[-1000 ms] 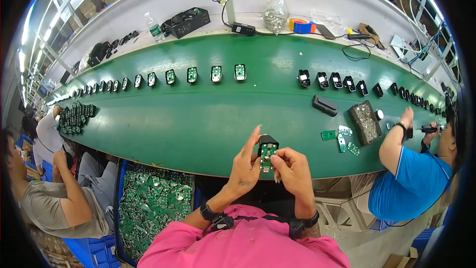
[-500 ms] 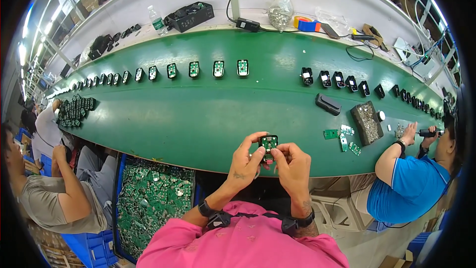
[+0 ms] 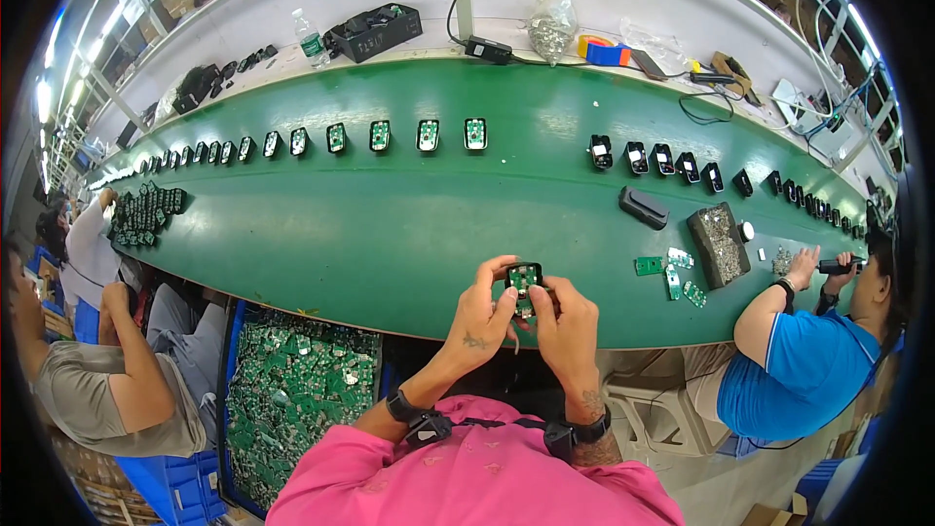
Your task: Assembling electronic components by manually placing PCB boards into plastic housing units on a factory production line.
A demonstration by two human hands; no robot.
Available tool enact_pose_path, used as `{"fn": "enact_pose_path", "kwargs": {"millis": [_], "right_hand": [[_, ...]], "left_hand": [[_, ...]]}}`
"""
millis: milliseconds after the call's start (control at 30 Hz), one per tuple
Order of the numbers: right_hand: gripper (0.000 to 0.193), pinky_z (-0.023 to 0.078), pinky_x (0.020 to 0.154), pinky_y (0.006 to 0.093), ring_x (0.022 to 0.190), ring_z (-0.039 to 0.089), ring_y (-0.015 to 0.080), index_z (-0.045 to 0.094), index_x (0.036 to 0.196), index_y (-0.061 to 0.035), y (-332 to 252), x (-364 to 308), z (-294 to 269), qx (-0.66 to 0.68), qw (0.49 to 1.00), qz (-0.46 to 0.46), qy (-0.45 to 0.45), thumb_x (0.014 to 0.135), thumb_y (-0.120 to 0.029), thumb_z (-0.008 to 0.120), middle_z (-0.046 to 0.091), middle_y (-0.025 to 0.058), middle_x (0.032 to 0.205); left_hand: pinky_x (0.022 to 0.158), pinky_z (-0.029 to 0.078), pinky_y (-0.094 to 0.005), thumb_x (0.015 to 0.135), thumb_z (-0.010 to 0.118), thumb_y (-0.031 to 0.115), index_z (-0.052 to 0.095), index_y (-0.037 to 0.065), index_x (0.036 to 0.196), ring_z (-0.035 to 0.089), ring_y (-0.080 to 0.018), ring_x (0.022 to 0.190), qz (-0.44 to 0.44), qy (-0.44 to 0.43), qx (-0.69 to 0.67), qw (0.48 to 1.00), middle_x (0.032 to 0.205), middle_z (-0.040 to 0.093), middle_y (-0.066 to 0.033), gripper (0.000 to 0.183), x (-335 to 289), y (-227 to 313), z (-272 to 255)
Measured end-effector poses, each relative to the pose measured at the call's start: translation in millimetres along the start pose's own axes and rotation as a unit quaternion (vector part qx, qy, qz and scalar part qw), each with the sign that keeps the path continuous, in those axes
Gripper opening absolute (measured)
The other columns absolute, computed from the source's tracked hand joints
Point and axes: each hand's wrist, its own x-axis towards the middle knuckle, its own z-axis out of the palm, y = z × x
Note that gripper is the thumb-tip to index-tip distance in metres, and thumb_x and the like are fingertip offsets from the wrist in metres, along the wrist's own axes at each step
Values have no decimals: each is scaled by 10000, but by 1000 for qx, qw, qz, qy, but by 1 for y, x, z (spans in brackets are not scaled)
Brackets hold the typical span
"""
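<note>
Step in hand looks like board seating: a green circuit board (image 3: 524, 280) sits in the open mouth of a black housing (image 3: 526, 265), held up over the near edge of the green bench (image 3: 390, 244), in front of the pink shirt. Left hand (image 3: 475, 319) has the housing from its left side, fingers round the far end, thumb in on the board's edge. Right hand (image 3: 568, 323) closes from the other side, thumb at the lower right of the board. So both grips are narrow, sharing one unit, neither hand free. Open face is tipped up toward the wearer. Can't tell if the board is flush or if its lower end sits proud; thumbs cover that part. My read: next move calls for even thumb pressure along the near end, with the left hand backing the housing so it doesn't twist. Main risk is a cocked board, or a thumb bearing on a component instead of the edge. Likely reference for a good fit: the row of board-fitted housings (image 3: 474, 134) across the bench, up and left. Dark housings with white patches inside (image 3: 601, 152) stand in a separate row to the right. Loose boards (image 3: 673, 282) lie right of the hands, beside a dark tray (image 3: 706, 258) of small metal parts, well apart from the held unit.
</note>
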Motion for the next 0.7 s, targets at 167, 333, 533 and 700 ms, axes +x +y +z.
{"fn": "enact_pose_path", "kwargs": {"millis": [167,333,533,700], "right_hand": [[359,516,591,396,648,688,331,585,1251,31,2,4,3,0,998,23,-64,1010,-222,506,657,216,748],[402,499,592,397,669,682,353,547,1323,25,8,12,5,-19,997,-5,-75,1003,-218,518,644,223,751],[378,497,604,388,665,672,339,574,1303,4,8,12,12,-29,999,-27,-32,995,-212,525,649,217,773],[321,509,600,376,655,685,302,605,1240,-9,12,12,13,-93,994,-20,-45,990,-195,529,670,191,777]], "left_hand": [[548,566,-256,985,454,69,433,-15,1359,687,-179,723,16,0,25,1000,1186,593,-173,385,2,-5,0],[586,592,-265,976,469,64,460,-14,1342,698,-187,741,-62,-26,-45,997,1156,602,-161,375,8,-2,-8],[594,595,-266,970,476,59,470,-15,1336,701,-190,729,-72,-36,-26,996,1142,617,-162,373,11,2,-14],[599,596,-274,970,480,54,486,-12,1336,695,-181,738,-61,-32,-8,998,1152,623,-157,371,11,1,-15]]}}
